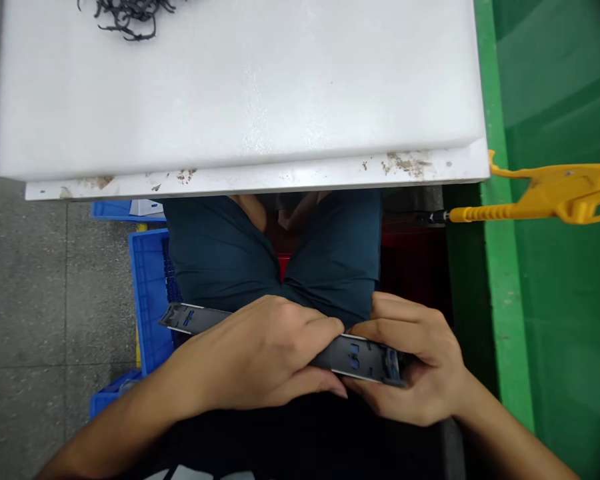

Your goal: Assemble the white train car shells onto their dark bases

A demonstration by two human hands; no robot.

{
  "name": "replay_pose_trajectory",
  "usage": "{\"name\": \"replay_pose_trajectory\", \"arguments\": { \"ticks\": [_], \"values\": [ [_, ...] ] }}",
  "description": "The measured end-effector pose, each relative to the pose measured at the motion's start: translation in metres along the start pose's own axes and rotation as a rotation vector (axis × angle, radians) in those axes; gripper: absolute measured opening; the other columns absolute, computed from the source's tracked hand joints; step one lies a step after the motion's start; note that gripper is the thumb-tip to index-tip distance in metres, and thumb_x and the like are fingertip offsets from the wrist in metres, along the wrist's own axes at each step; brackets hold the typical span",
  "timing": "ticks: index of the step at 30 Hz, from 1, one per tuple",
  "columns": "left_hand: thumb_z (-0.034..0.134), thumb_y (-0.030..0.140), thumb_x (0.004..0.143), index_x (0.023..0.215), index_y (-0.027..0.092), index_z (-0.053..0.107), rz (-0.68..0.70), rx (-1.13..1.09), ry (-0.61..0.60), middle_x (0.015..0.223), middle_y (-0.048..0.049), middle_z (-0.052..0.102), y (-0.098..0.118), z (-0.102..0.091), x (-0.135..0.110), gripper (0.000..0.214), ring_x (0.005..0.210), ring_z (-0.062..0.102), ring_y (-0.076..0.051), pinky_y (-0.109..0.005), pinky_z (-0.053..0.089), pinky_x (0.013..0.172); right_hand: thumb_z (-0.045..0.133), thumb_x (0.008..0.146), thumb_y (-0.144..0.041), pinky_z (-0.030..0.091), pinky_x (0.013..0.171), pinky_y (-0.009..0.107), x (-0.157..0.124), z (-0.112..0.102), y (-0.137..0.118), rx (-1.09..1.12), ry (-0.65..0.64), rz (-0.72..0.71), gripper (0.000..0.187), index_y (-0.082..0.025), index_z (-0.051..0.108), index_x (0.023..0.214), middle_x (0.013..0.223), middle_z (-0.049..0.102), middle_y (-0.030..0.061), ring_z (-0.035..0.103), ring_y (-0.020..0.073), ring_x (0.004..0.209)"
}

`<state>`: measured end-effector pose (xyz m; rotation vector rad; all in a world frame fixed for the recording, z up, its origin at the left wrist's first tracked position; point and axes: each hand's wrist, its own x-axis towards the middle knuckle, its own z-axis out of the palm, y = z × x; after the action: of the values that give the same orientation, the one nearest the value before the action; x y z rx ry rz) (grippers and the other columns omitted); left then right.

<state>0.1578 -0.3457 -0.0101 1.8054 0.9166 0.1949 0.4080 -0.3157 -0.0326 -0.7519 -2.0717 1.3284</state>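
Over my lap I hold a dark metal drawer slide rail (353, 357) crosswise, its far end (190, 319) sticking out to the left past my left hand. It has small blue parts showing in its slots. My left hand (260, 353) wraps over the rail's middle, hiding that stretch. My right hand (410, 360) grips the rail's right end from both sides, with fingers above and thumb side below. The rail's right tip is partly hidden by those fingers.
A white plastic board (230, 87) on the table lies ahead, with a tangle of dark small parts (127, 17) at its far edge. Blue plastic crates (150, 293) stand on the grey floor at left. A yellow tool (545, 197) juts out over a green frame (503, 267) at right.
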Motion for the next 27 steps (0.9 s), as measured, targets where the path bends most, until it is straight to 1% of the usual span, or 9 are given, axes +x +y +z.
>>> {"name": "replay_pose_trajectory", "arguments": {
  "ticks": [2, 6, 10, 12, 15, 18, 20, 22, 27],
  "values": [
    [0.07, 0.046, 0.107, 0.103, 0.021, 0.061, 0.005, -0.003, -0.005, 0.091, -0.0017, 0.07, 0.004, -0.001, -0.001, 0.028, 0.079, 0.07, -0.023, -0.035, 0.047, 0.069, 0.078, 0.08, -0.02, 0.031, 0.054, 0.033, -0.001, 0.001, -0.002, 0.008, 0.033, -0.009, 0.021, -0.016, 0.076, 0.1, 0.068, 0.061, 0.001, 0.044, 0.0147, 0.058],
    [0.067, 0.043, 0.109, 0.099, 0.021, 0.059, 0.022, 0.005, 0.021, 0.087, -0.0012, 0.067, 0.011, 0.003, 0.0, 0.025, 0.072, 0.064, -0.021, -0.035, 0.042, 0.064, 0.079, 0.081, -0.022, 0.029, 0.054, 0.034, -0.004, -0.001, -0.003, 0.01, 0.028, -0.03, 0.021, -0.016, 0.075, 0.101, 0.068, 0.059, 0.0014, 0.044, 0.0155, 0.059],
    [0.071, 0.046, 0.105, 0.1, 0.021, 0.063, -0.027, -0.145, 0.022, 0.09, -0.0018, 0.069, 0.007, 0.007, 0.002, 0.027, 0.075, 0.066, -0.021, -0.032, 0.044, 0.066, 0.079, 0.08, -0.021, 0.028, 0.057, 0.035, -0.005, -0.002, -0.001, -0.004, 0.004, -0.029, 0.021, -0.016, 0.074, 0.101, 0.068, 0.057, -0.0005, 0.039, 0.0147, 0.06],
    [0.073, 0.051, 0.104, 0.108, 0.021, 0.067, -0.043, -0.265, -0.04, 0.095, -0.0034, 0.073, -0.003, 0.006, 0.004, 0.031, 0.08, 0.069, -0.022, -0.031, 0.048, 0.069, 0.076, 0.083, -0.023, 0.027, 0.057, 0.035, -0.006, 0.0, 0.001, -0.019, -0.05, -0.047, 0.018, -0.017, 0.075, 0.1, 0.068, 0.053, -0.0021, 0.037, 0.0144, 0.06],
    [0.068, 0.051, 0.106, 0.118, 0.021, 0.072, 0.016, -0.45, -0.225, 0.099, -0.0056, 0.077, -0.025, 0.002, 0.007, 0.033, 0.083, 0.071, -0.023, -0.03, 0.051, 0.071, 0.076, 0.086, -0.026, 0.028, 0.058, 0.035, -0.008, 0.002, 0.003, -0.034, -0.141, -0.061, 0.018, -0.015, 0.077, 0.099, 0.068, 0.049, -0.0034, 0.037, 0.014, 0.061],
    [0.069, 0.05, 0.105, 0.128, 0.02, 0.072, 0.061, -0.594, -0.369, 0.094, -0.0049, 0.076, -0.044, 0.003, 0.009, 0.038, 0.079, 0.069, -0.021, -0.029, 0.05, 0.069, 0.08, 0.086, -0.029, 0.029, 0.058, 0.034, -0.009, 0.003, 0.003, -0.02, -0.158, -0.046, 0.021, -0.012, 0.079, 0.098, 0.069, 0.05, -0.0032, 0.039, 0.0131, 0.062],
    [0.072, 0.053, 0.103, 0.129, 0.018, 0.072, 0.05, -0.654, -0.356, 0.089, -0.0033, 0.073, -0.048, 0.008, 0.008, 0.044, 0.075, 0.066, -0.019, -0.029, 0.048, 0.066, 0.08, 0.086, -0.028, 0.03, 0.058, 0.033, -0.009, 0.002, 0.003, 0.002, -0.14, -0.041, 0.019, -0.012, 0.078, 0.096, 0.07, 0.05, -0.0034, 0.039, 0.0126, 0.063],
    [0.072, 0.057, 0.101, 0.125, 0.017, 0.072, 0.028, -0.696, -0.293, 0.086, -0.0016, 0.069, -0.046, 0.016, 0.005, 0.046, 0.072, 0.062, -0.017, -0.028, 0.045, 0.063, 0.08, 0.086, -0.028, 0.031, 0.059, 0.033, -0.008, 0.0, 0.002, 0.015, -0.128, -0.04, 0.018, -0.014, 0.077, 0.095, 0.07, 0.051, -0.0037, 0.04, 0.0123, 0.063],
    [0.07, 0.062, 0.101, 0.117, 0.019, 0.067, 0.002, -0.661, -0.197, 0.084, 0.0009, 0.064, -0.035, 0.03, -0.005, 0.046, 0.07, 0.058, -0.016, -0.028, 0.043, 0.062, 0.082, 0.089, -0.031, 0.035, 0.061, 0.031, -0.007, -0.004, 0.001, 0.047, -0.167, -0.012, 0.025, -0.016, 0.077, 0.108, 0.074, 0.054, -0.0031, 0.046, 0.0129, 0.066]
  ]
}}
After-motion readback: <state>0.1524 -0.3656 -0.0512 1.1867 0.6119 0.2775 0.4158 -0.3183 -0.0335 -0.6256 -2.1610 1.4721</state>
